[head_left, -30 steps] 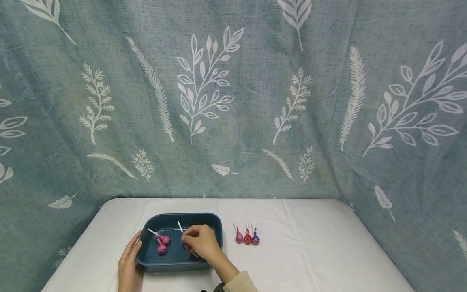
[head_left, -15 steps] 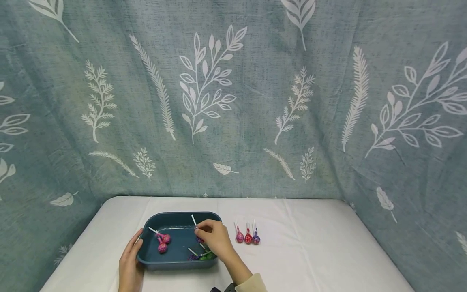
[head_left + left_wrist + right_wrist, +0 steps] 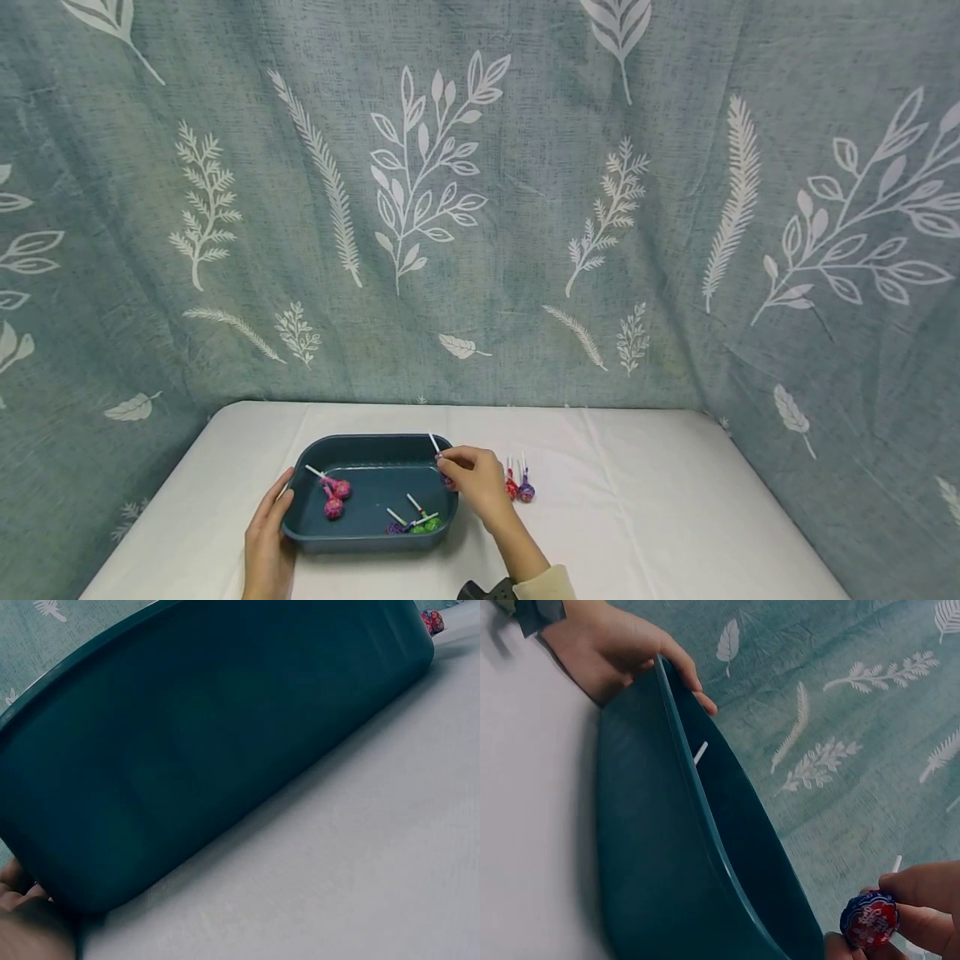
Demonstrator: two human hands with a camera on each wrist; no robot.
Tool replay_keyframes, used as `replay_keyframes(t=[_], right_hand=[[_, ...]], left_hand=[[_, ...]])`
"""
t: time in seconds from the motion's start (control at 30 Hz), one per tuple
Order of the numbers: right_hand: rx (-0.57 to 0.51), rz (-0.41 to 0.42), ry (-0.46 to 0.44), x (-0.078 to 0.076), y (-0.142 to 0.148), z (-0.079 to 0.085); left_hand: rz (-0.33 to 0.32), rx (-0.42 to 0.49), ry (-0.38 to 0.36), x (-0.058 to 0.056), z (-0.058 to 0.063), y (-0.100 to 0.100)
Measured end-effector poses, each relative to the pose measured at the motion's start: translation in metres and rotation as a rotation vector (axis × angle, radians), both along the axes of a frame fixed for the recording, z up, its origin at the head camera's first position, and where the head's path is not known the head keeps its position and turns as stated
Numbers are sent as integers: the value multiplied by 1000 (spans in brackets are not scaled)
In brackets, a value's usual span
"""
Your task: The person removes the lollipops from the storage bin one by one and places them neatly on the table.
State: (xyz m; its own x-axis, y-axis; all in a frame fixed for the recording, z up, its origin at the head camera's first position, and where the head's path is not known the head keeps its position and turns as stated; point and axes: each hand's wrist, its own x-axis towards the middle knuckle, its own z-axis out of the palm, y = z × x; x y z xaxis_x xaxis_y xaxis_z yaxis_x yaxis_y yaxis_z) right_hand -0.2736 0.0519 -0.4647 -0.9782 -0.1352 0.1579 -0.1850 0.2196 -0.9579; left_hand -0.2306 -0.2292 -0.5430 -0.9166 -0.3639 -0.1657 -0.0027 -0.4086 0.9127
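My right hand (image 3: 477, 485) pinches a lollipop (image 3: 447, 481) by the stick near its ball, over the right rim of the dark teal tray (image 3: 367, 545). Its blue and red wrapper shows up close in the right wrist view, where the lollipop (image 3: 869, 921) is between my fingertips. My left hand (image 3: 268, 533) rests against the tray's left end, its fingers stretched along the outer wall. Inside the tray, pink lollipops (image 3: 334, 506) lie at the left. Purple lollipops (image 3: 395, 527) and green lollipops (image 3: 427, 524) lie together near the front right.
On the white tabletop (image 3: 637, 517), a red lollipop (image 3: 512, 490) and a purple lollipop (image 3: 527, 492) stand side by side right of the tray, close behind my right hand. A leaf-patterned curtain (image 3: 480, 250) hangs along the back and both sides.
My right hand has carried its lollipop rightward from the tray's middle to the right rim. It uncovers the green and purple lollipops and now hides a pink one on the table. The left hand stays.
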Motion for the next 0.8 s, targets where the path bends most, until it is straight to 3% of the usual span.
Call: replay_keyframes(t=[0.2,0.43,0.8], right_hand=[[-7,-52,-12,-3,14,0],[34,-142,-91,-11,40,-4],[44,-255,-84,-21,75,-9]], left_hand=[[-14,20,7,2,1,-1],[-21,24,9,2,2,-1],[-3,-1,-20,0,1,-1]])
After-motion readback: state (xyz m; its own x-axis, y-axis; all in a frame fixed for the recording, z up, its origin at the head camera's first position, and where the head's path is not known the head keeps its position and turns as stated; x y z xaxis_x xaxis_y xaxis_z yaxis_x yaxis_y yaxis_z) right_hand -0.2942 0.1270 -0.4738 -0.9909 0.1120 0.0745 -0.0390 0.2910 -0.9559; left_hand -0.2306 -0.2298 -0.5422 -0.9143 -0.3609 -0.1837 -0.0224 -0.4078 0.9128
